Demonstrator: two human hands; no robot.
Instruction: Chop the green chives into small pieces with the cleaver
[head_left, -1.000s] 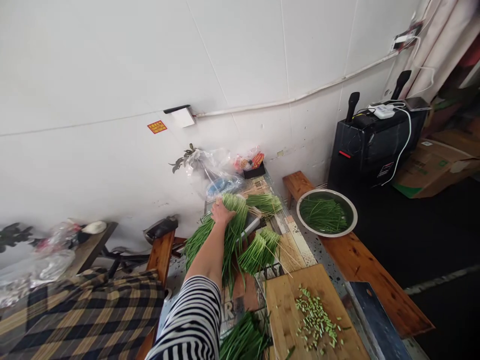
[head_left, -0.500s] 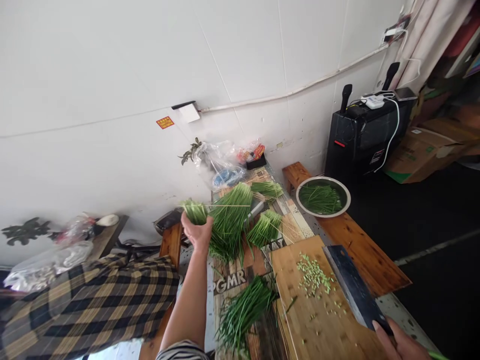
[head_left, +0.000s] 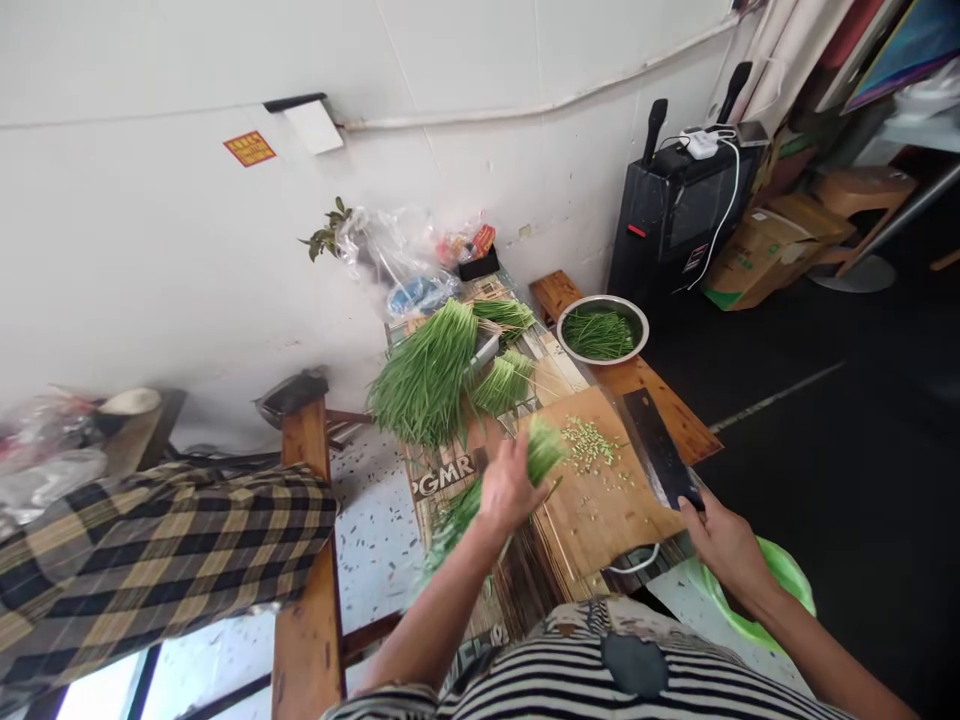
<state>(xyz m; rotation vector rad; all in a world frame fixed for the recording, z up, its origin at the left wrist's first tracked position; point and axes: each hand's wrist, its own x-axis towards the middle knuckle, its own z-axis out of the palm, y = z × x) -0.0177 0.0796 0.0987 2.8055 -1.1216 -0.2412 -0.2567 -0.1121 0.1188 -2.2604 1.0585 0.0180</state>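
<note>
My left hand [head_left: 514,485] is closed round a bunch of garlic chives [head_left: 545,450], its pale cut ends at the left edge of the wooden cutting board [head_left: 592,525]. Chopped chive bits [head_left: 591,445] lie scattered on the board. In my right hand [head_left: 724,545] is the handle of a cleaver [head_left: 654,440], its broad dark blade over the board's right edge. A large heap of chives [head_left: 427,375] lies at the table's far left, with a smaller bunch [head_left: 504,380] beside it. More green chives [head_left: 459,515] lie left of the board, partly behind my left arm.
A metal basin [head_left: 602,330] of chives stands on a wooden bench [head_left: 667,395] at right. A green basin [head_left: 780,580] sits below my right forearm. Plastic bags [head_left: 397,245] lie at the table's far end. A black speaker [head_left: 675,220] stands by the wall. Checked cloth [head_left: 187,540] covers something at left.
My left hand has brought the chive bunch from beyond the table's left side to the board. My right hand still grips the cleaver. The view has tilted down and shifted.
</note>
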